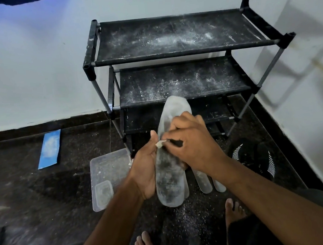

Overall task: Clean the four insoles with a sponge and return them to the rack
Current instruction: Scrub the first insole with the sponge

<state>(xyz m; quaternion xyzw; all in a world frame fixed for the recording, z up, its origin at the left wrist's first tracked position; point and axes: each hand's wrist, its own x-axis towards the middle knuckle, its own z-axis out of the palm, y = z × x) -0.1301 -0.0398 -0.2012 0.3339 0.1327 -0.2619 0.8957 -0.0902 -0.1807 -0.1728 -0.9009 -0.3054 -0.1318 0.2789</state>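
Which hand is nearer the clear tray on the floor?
Left. The left hand grips the insole right beside the tray, its wrist over the tray's edge; the right hand is on the insole's far side.

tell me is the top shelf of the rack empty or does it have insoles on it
Empty of insoles: the rack's top shelf carries only white powder.
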